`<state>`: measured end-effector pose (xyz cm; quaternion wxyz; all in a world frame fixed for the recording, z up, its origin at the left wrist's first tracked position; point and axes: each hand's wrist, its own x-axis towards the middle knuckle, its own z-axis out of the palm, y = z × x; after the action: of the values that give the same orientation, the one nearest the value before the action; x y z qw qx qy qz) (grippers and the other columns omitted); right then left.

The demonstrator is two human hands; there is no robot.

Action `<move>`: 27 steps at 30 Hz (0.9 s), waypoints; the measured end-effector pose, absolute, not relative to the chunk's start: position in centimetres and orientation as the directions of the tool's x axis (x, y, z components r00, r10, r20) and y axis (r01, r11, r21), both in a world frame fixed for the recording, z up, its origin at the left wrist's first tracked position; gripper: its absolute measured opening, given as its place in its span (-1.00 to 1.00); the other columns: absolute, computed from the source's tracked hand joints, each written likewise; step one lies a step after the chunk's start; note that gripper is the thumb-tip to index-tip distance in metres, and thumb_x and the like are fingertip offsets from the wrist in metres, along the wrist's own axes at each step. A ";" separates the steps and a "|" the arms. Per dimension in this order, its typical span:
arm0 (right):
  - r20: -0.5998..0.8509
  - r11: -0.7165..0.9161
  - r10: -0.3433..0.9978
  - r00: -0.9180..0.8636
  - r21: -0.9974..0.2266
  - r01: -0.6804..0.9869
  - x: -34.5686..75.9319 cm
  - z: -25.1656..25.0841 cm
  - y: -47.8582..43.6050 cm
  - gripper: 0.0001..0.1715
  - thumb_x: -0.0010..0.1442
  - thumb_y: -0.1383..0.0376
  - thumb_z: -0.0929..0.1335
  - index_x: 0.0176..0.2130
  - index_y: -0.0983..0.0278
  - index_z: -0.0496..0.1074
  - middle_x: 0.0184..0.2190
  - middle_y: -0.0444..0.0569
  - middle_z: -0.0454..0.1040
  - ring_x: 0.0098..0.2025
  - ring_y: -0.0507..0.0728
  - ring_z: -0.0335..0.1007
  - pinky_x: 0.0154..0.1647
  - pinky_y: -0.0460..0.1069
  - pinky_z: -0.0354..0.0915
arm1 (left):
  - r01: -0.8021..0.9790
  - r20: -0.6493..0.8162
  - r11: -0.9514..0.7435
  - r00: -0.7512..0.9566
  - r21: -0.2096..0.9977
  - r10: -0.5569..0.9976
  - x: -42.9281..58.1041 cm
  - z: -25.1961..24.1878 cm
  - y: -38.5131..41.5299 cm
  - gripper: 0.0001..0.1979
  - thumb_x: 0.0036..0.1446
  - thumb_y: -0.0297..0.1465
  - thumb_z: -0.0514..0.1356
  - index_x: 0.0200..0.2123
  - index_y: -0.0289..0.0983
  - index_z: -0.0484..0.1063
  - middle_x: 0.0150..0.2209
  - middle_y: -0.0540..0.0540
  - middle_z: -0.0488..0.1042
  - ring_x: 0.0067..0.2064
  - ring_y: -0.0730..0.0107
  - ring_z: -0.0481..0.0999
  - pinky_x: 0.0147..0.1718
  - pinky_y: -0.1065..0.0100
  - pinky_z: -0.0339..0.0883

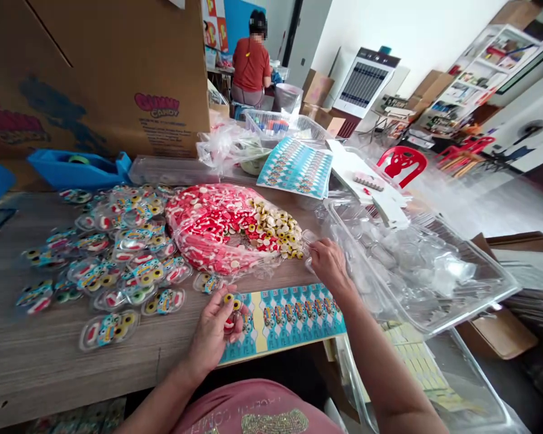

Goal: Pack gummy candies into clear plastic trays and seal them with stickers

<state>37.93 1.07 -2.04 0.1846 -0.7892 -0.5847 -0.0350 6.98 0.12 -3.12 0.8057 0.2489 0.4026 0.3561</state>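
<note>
Candy pack [236, 307] is in the left hand [213, 330], thumb and fingertips closed round its sides. From there, the right hand [331, 268] is at 2 o'clock, fingers curled at a clear shell [308, 237]; can't tell if it's really pinched or just touched. Candy heap [208, 223] is at 12, label sheet [298, 314] at 3. Honestly, I'd hold the pack level and by the rim so nothing tips out, and squeeze lightly, since thin plastic probably dents.
</note>
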 end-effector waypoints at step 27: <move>0.085 0.021 0.996 0.025 -0.501 0.865 39.1 -0.7 3.4 -0.76 0.18 0.29 0.34 -0.27 0.19 0.63 -0.32 -0.07 0.64 -0.25 0.12 0.52 -0.17 -0.03 0.36 | -0.409 -0.481 0.658 0.459 0.632 0.747 6.3 -2.0 0.2 -0.51 -0.03 -0.34 0.40 -0.04 -0.24 0.33 -0.43 -0.04 0.52 -0.62 0.47 0.39 -0.72 0.50 0.14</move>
<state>39.15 3.41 -0.68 0.2150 -0.6829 -0.6813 0.1523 6.31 0.18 -2.04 0.8253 0.2198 0.3846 0.3501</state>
